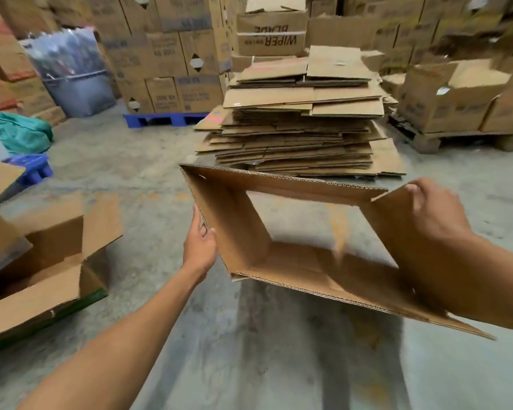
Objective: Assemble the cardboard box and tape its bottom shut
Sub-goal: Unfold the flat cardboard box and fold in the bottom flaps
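Note:
A brown cardboard box hangs in the air in front of me, spread into an open rectangular tube with both ends open, so the concrete floor shows through it. My left hand grips its left wall, thumb inside and fingers outside. My right hand holds the top edge of the right wall, with the fingers curled over it. The box's flaps stick out loose toward me at the lower right. No tape is in view.
A tall stack of flattened cartons lies on the floor just beyond the box. An open carton stands at my left. Stacked boxes on a blue pallet and on a wooden pallet line the back. Bare concrete floor lies below.

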Demonstrator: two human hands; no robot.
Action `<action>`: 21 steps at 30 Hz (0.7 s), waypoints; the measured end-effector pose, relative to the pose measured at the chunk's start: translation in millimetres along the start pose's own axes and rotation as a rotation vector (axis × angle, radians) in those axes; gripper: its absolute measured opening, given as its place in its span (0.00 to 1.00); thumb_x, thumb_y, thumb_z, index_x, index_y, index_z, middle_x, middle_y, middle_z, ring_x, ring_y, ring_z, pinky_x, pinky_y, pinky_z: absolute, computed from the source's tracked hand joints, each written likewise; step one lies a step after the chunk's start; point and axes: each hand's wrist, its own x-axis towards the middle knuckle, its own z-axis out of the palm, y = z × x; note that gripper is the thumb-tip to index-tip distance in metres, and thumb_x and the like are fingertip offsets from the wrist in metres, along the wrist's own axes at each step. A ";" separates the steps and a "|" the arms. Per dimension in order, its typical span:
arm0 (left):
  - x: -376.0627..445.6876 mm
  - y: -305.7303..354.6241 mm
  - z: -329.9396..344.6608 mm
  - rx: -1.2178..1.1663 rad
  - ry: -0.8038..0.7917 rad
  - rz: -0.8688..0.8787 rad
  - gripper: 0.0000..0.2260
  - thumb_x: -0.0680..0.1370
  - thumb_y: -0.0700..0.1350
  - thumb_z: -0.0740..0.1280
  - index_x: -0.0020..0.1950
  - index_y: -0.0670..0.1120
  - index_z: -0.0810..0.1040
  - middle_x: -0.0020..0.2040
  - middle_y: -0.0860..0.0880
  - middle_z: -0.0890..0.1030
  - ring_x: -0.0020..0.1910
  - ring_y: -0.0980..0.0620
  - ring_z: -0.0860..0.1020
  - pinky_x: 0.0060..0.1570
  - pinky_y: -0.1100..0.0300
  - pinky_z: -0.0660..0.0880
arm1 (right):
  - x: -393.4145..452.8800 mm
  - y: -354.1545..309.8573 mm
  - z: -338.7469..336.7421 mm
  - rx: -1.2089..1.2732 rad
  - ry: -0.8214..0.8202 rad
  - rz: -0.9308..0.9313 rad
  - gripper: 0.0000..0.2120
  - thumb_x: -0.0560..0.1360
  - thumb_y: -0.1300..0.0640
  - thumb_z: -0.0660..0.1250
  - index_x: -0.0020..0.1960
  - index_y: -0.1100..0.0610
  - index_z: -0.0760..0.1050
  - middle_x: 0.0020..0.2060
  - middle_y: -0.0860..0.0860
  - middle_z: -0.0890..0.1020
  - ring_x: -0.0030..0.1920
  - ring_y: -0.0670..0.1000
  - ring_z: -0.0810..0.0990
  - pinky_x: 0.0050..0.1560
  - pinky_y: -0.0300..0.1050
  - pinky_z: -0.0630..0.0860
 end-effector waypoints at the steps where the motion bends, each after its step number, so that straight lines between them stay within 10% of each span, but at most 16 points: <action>1: 2.9 14.0 -5.3 0.037 -0.018 0.005 0.31 0.83 0.40 0.58 0.79 0.62 0.48 0.74 0.43 0.70 0.69 0.43 0.73 0.41 0.68 0.78 | 11.1 -5.9 -8.4 0.002 0.012 0.019 0.16 0.84 0.53 0.54 0.61 0.60 0.76 0.55 0.67 0.80 0.55 0.68 0.76 0.56 0.58 0.72; 7: 23.4 92.7 -47.8 0.230 -0.171 0.007 0.31 0.80 0.37 0.57 0.80 0.59 0.53 0.67 0.49 0.77 0.58 0.49 0.80 0.57 0.49 0.78 | 56.0 -44.6 -47.4 0.009 0.002 0.186 0.15 0.83 0.56 0.56 0.61 0.63 0.76 0.59 0.68 0.79 0.60 0.69 0.75 0.58 0.55 0.71; 14: 19.7 162.8 -74.0 0.443 -0.331 -0.068 0.29 0.80 0.31 0.55 0.75 0.58 0.64 0.49 0.48 0.82 0.32 0.54 0.79 0.22 0.64 0.73 | 84.2 -59.5 -56.1 -0.083 -0.104 0.353 0.13 0.81 0.59 0.62 0.58 0.68 0.77 0.58 0.67 0.79 0.60 0.66 0.76 0.57 0.53 0.74; 21: 6.9 139.2 -60.7 0.433 -0.312 -0.046 0.24 0.78 0.33 0.55 0.67 0.56 0.73 0.58 0.45 0.82 0.52 0.44 0.81 0.53 0.49 0.80 | 57.0 -38.6 -27.0 -0.172 -0.165 0.421 0.13 0.80 0.61 0.61 0.58 0.69 0.76 0.58 0.68 0.79 0.58 0.67 0.78 0.56 0.55 0.75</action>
